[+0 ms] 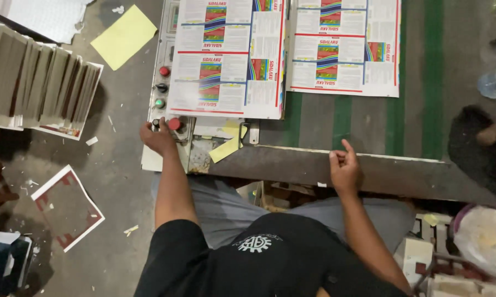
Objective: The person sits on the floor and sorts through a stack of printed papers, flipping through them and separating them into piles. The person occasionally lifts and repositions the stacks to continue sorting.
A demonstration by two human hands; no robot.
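Your black shirt (270,264) nearest camera, grey trousers beyond. Your left hand (159,137) on control panel (165,104), grip loosely curled beside red button (174,124), grasping nothing. Further red and green buttons just past that grip. Your right hand (344,168) rests on dark surface edge (413,176), fingers half curled, index raised, holding nothing. Printed sheets (229,55) lie beyond both grips. Stacked card (36,82) far left of left grip.

Head view: looks steeply down, close over the machine table (369,170), control panel (162,82) and floor (116,181).
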